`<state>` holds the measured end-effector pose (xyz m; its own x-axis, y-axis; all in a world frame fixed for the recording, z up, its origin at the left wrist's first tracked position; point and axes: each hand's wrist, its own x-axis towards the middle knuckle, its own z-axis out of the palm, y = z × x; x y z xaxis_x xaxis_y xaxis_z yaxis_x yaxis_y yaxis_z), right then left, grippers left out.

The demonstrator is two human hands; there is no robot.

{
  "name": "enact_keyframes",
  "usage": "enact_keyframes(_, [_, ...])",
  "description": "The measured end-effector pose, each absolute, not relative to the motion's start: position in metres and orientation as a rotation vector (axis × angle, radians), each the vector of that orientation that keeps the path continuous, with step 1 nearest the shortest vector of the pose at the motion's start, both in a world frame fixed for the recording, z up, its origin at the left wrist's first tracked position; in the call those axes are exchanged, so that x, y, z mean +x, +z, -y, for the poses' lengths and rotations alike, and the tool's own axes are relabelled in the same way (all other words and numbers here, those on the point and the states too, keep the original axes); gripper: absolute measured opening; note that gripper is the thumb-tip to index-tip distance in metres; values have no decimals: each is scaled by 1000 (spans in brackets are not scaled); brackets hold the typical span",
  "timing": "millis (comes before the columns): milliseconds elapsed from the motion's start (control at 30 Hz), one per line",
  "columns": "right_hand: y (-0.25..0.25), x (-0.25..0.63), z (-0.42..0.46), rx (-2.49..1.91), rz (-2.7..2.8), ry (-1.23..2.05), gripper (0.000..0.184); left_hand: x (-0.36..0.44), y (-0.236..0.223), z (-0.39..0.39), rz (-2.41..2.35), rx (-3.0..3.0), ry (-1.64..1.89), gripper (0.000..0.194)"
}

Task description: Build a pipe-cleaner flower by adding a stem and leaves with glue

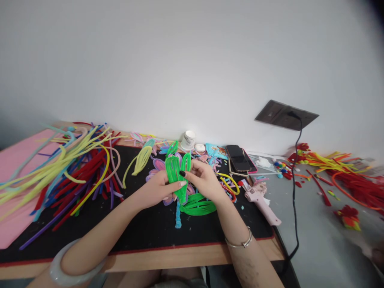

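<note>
Above the black mat, a bright green leaf shape [173,170] made of pipe cleaners is held between both hands. My left hand [159,187] pinches it from the left, thumb across its front. From the right, my right hand [205,180] grips its side with thumb and fingers. Behind it lies a pink and purple pipe-cleaner flower [158,164], partly covered by the leaf and hands. A second green leaf [199,206] rests on the mat below my right hand, beside a twisted blue stem [178,219].
Loose pipe cleaners [87,172] heap on the left over a pink board [15,228]. A paper cup [189,140] and phone [239,158] stand behind. To the right lies a pink glue gun [262,204]; a black cord [294,200] hangs from the wall outlet. More red pipe cleaners [357,188] lie far right.
</note>
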<state>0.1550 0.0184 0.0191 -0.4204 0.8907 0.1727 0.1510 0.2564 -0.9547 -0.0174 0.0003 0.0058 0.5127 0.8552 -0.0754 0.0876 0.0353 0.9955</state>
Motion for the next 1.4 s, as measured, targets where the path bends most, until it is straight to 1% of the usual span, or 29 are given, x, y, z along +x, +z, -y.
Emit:
enact_keyframes(233, [20,158,-19,-993,1762,1156,31,-20,-2,-3,-847,1399,732,30])
enact_keyframes(433, [21,159,-20,-1028,1856,972,32,-19,-1,-3,-868,1402,747,34])
enact_keyframes(633, [20,160,-20,-1034,1854,929,34,-20,-3,-4,-869,1396,778,38])
enact_keyframes(800, [18,159,-21,-1005,1807,1003,34,-19,-4,-4,-873,1388,787,37])
enact_keyframes(967, [19,157,-20,-957,1734,1203,24,-19,-4,-6,-872,1363,827,37])
enact_keyframes(1133, [22,156,-18,-1021,1804,1298,27,-20,-3,-9,-870,1340,972,39])
enact_keyframes(1267, [23,155,-17,-1027,1888,1328,28,-19,-4,-9,-905,1346,1013,38])
enact_keyframes(1400, [22,153,-16,-1012,1835,1335,31,-18,-5,-9,-944,1350,1014,37])
